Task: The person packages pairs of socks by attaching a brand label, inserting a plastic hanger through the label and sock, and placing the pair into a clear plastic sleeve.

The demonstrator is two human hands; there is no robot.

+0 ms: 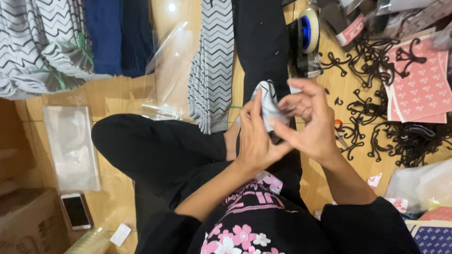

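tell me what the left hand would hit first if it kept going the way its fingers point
The left hand points up the picture, so it would probably first meet the white cloth it touches, then the black fabric strip. Depth is unclear.

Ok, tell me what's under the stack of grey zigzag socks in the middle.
The zigzag socks lie on the wooden floor, their left edge over a clear plastic bag. Whatever is directly beneath the stack is covered.

Person wears a black top [263, 230] with pink lettering and pink-and-white flower print on the chest, sleeves pushed up above the elbows. Black trousers [155, 150] sit just left of the top. Both forearms bare, no rings or watch seen.
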